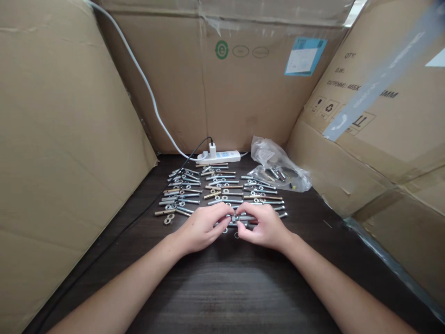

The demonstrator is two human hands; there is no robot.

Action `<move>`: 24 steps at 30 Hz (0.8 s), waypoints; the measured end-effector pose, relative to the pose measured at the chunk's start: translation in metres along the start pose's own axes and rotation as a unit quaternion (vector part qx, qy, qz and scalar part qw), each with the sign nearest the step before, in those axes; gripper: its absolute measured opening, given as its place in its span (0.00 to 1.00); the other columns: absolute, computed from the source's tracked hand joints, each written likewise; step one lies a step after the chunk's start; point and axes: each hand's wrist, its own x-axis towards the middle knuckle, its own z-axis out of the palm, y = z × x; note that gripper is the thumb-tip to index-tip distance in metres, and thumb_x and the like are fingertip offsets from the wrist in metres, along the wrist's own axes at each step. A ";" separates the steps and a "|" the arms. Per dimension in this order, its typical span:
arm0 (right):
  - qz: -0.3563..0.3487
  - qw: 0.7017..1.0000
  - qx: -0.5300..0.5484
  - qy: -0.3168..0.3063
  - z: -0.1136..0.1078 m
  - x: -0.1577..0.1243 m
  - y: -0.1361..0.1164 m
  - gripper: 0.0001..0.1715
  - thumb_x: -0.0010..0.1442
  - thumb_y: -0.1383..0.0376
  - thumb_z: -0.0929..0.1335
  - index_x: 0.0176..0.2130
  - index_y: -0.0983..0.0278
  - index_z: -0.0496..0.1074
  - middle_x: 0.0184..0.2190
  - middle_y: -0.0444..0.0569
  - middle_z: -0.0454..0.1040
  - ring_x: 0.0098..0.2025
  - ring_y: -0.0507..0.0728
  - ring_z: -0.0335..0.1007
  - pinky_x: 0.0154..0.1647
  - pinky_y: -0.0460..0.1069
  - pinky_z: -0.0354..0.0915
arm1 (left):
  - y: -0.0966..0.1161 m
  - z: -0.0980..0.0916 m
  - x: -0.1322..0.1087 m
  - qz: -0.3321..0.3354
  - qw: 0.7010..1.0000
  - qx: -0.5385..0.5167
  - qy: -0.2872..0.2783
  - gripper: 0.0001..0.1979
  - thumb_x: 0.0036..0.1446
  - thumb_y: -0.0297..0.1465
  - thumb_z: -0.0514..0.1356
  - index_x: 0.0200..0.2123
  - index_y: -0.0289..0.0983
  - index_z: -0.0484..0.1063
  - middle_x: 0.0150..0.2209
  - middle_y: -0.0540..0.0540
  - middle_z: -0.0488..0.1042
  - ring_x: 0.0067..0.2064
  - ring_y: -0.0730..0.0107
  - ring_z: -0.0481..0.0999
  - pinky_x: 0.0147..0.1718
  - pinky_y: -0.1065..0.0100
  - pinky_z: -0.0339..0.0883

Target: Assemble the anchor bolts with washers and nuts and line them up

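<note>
Above the table's middle, my two hands meet fingertip to fingertip. My left hand [210, 225] is closed in a pinch at a silvery hex nut [234, 218]. My right hand [262, 225] has its thumb and fingers closed around a metal expansion bolt [245, 217], its sleeve lying level under the fingers. What the left fingertips cover is partly hidden. Just below the hands lie a loose washer [237, 235] and a second ring [225, 230]. Rows of bolts and sleeves [225, 187] with nuts and washers spread out behind them.
A white power strip [222, 157] with a plugged-in charger stands at the back. A clear plastic bag [278, 162] holding metal parts lies at back right. The black cable [139, 214] crosses the table's left side. Cardboard walls [243, 102] enclose the table [222, 287] on three sides.
</note>
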 end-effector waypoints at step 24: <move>-0.002 1.000 0.006 0.006 -0.001 0.001 -0.001 0.08 0.49 0.66 0.67 0.34 0.62 0.71 0.21 0.42 0.71 0.21 0.49 0.63 0.23 0.43 0.61 | -0.003 0.002 -0.001 0.011 1.000 0.019 0.021 0.08 0.64 0.29 0.49 0.42 0.40 0.66 0.36 0.50 0.63 0.33 0.74 0.65 0.31 0.74 0.59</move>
